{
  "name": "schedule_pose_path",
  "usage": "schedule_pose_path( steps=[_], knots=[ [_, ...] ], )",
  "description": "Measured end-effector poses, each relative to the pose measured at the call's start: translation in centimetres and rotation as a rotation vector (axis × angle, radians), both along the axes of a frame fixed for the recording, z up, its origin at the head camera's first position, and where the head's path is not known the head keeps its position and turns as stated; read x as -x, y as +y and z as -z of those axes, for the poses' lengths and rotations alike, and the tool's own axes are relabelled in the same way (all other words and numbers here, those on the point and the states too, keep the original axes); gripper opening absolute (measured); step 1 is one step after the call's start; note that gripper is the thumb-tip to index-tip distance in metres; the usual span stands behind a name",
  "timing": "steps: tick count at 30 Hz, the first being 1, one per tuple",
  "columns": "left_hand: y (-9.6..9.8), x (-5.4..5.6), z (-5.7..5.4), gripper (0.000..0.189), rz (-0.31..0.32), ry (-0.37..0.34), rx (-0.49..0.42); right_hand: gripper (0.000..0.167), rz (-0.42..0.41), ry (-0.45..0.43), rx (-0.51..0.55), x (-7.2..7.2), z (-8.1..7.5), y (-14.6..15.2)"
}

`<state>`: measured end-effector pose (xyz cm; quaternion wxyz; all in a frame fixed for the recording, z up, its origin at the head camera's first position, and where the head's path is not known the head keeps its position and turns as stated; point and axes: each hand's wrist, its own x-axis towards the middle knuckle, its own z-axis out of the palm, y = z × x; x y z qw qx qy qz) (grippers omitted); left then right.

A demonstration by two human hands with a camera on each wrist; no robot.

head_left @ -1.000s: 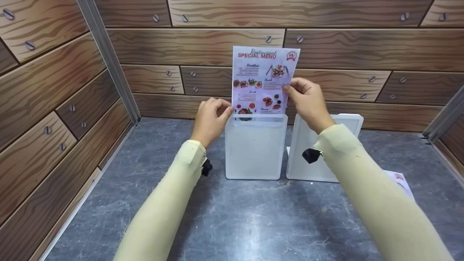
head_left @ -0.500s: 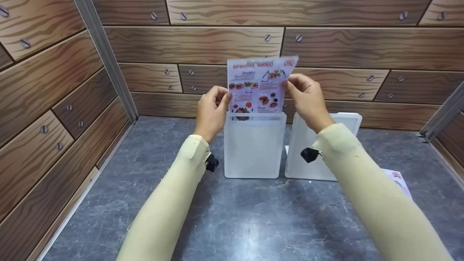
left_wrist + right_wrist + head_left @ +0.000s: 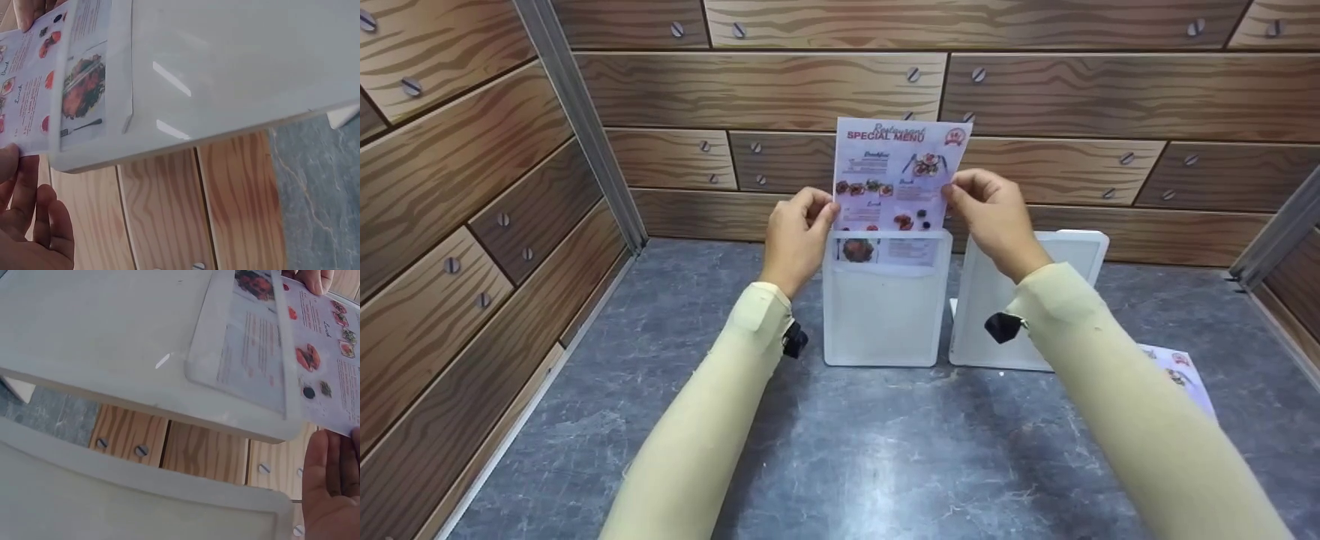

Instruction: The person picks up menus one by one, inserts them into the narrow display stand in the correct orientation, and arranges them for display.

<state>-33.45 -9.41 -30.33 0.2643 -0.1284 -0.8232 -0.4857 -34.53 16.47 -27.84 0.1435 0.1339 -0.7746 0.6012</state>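
A printed restaurant menu sheet (image 3: 896,176) stands upright, its lower part behind the clear front of a white menu holder (image 3: 881,319). My left hand (image 3: 797,238) pinches the sheet's left edge between thumb and fingers, just above the holder's top rim. Higher up on the opposite edge, my right hand (image 3: 992,217) pinches the sheet the same way. In the left wrist view, the menu's bottom end (image 3: 84,84) shows through the clear panel, with the salad picture inside it. From the right wrist, the inserted part (image 3: 247,349) also shows under the panel.
A second white holder (image 3: 1035,300) stands close on the right, partly hidden by my right forearm. Another menu sheet (image 3: 1185,375) lies on the grey marbled table (image 3: 847,450) beyond that forearm. Wood-patterned walls (image 3: 765,90) rise at the back and sides.
The menu sheet bent and blurred half a second ago, and is flat again now. It has slid lower into the holder, more of its print showing behind the clear front. Both hands keep their pinch.
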Motion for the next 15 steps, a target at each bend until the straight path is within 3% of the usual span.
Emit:
schedule_pose_path(
  steps=[5,9,15],
  knots=[
    [-0.23,0.06,0.72,0.013,-0.028,-0.005,0.073,0.019,0.012,-0.031,-0.072,-0.03,0.73,0.15],
    [-0.28,0.01,0.96,0.014,-0.031,-0.028,0.108,0.020,0.013,-0.022,-0.069,-0.12,0.76,0.07],
    [-0.08,-0.38,0.24,0.019,-0.017,-0.061,0.097,0.022,0.015,0.033,-0.012,-0.30,0.09,-0.03]
  ],
)
